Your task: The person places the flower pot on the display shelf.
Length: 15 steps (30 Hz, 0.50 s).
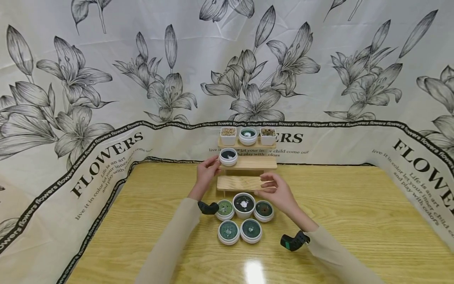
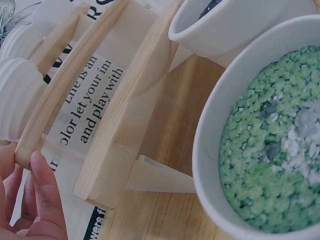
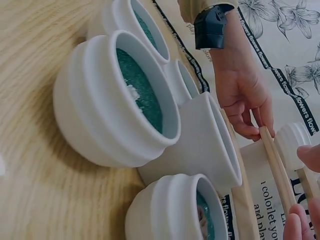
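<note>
My left hand (image 1: 206, 173) is at the left end of the middle board (image 1: 257, 162) of a three-step wooden stand; in the left wrist view, its thumb and fingers pinch that board's end. On this board, just beside the hand, sits a round white pot (image 1: 228, 161) with dark contents. My right hand (image 1: 280, 193) is by the right end of the lowest board (image 1: 237, 183), fingers spread and loosely bent, with nothing between them. In the right wrist view its fingers (image 3: 294, 225) show at the right edge, overlapping the far end of a board.
The top board (image 1: 244, 145) bears a round white pot (image 1: 247, 138) between two square pots of granules (image 1: 228, 137). Several round white pots with green or dark contents, among them a taller pot (image 1: 244, 211), stand between my forearms. A flower-printed cloth (image 1: 170, 146) encloses the table's back and sides.
</note>
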Available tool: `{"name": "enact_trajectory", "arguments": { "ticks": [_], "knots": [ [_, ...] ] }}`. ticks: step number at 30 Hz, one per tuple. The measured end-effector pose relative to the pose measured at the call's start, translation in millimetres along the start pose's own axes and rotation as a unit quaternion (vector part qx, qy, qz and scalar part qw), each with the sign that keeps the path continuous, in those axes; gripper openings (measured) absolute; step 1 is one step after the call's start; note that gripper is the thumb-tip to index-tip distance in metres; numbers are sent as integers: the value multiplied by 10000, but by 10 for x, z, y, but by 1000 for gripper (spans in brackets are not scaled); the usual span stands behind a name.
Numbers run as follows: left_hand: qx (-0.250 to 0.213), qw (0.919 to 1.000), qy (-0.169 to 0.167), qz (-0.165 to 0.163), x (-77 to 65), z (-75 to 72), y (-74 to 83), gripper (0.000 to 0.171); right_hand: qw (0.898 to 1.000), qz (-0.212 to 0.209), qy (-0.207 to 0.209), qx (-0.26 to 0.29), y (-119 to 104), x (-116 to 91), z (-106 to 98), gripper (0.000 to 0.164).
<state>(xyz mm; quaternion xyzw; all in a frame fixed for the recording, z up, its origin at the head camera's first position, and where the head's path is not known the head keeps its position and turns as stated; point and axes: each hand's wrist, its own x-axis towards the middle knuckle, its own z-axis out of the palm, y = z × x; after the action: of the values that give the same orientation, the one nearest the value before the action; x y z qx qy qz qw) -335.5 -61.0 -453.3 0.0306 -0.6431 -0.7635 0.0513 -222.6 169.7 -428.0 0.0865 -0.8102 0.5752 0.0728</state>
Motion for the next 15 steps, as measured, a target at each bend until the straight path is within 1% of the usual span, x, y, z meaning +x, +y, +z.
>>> {"name": "enact_trajectory", "arguments": {
  "ticks": [6,15],
  "knots": [
    [-80,10000,22,-44,0,3,-2,32,10000,30,-46,-48,30,-121,-63,52],
    [-84,9999,11,-82,10,2,-7,32,9998,109,-181,56,168,-275,-154,49]
  ]
}}
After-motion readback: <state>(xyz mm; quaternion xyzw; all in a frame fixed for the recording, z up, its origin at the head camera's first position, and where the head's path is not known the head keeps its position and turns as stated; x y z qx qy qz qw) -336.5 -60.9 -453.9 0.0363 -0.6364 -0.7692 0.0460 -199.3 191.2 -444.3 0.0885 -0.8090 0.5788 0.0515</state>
